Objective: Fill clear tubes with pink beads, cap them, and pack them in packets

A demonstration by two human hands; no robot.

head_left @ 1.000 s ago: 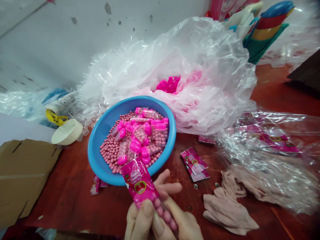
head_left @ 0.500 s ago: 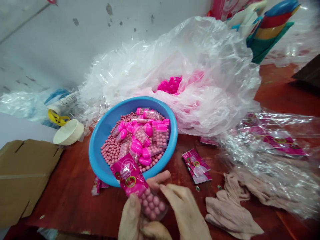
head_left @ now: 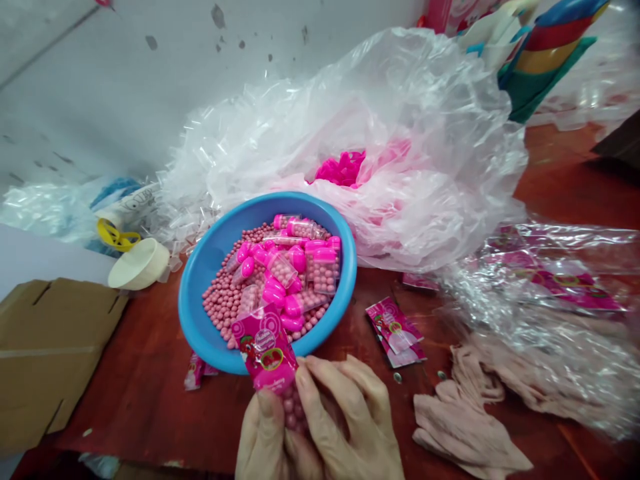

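Between my two hands is a clear tube of pink candy balls (head_left: 294, 408) with a printed pink label sleeve (head_left: 267, 348) around its upper part. My left hand (head_left: 265, 437) grips it from the left, thumb on the sleeve's lower edge. My right hand (head_left: 345, 413) closes on its right side, fingers bent and thumb-side fingertips at the sleeve's edge. The tube tilts up and left, over the near rim of a blue basin (head_left: 189, 310). Loose pink balls (head_left: 220, 303) and several filled tubes with bright pink caps (head_left: 283, 270) lie in the basin.
Behind the basin sits a large clear plastic bag (head_left: 425, 200) with pink caps (head_left: 343, 168). Label sleeves (head_left: 395, 330) and a crumpled beige cloth (head_left: 465, 427) lie to the right. On the left are a white cup (head_left: 140, 265), yellow scissors handles (head_left: 117, 235) and cardboard (head_left: 55, 360).
My right hand has moved left and its fingers, spread before, are now closed against the tube and sleeve. The sleeve is more upright and slightly farther right.
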